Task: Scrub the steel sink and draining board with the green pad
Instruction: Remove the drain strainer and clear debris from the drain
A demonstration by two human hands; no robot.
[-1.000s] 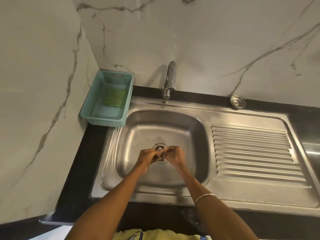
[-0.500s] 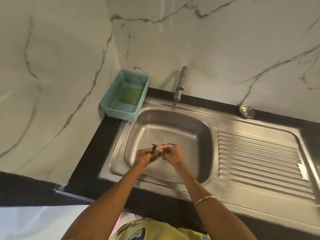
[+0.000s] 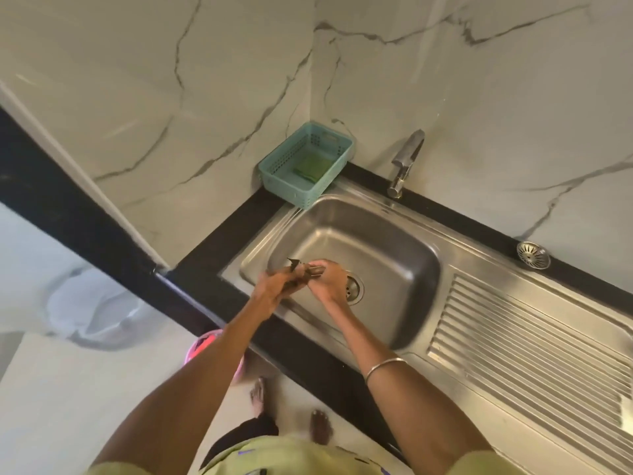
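Observation:
The green pad (image 3: 310, 167) lies inside a teal basket (image 3: 291, 192) in the corner, left of the tap, and neither hand touches it. Both hands meet over the steel sink (image 3: 387, 248), just left of the drain hole (image 3: 353, 287). My left hand (image 3: 275, 287) and my right hand (image 3: 329, 281) pinch a small dark scrap (image 3: 294, 265) between their fingertips; its point sticks up above the left fingers. The ribbed draining board (image 3: 531, 341) runs off to the right with nothing on it.
A steel tap (image 3: 404, 162) stands behind the basin. A loose round strainer (image 3: 533, 255) sits on the black counter (image 3: 212, 269) behind the draining board. On the floor at left are a pink bucket (image 3: 205, 347) and a white bag (image 3: 92, 310).
The view has swung left and tilted, bringing the floor into sight. My hands stay together on the dark scrap and have shifted slightly left of the drain.

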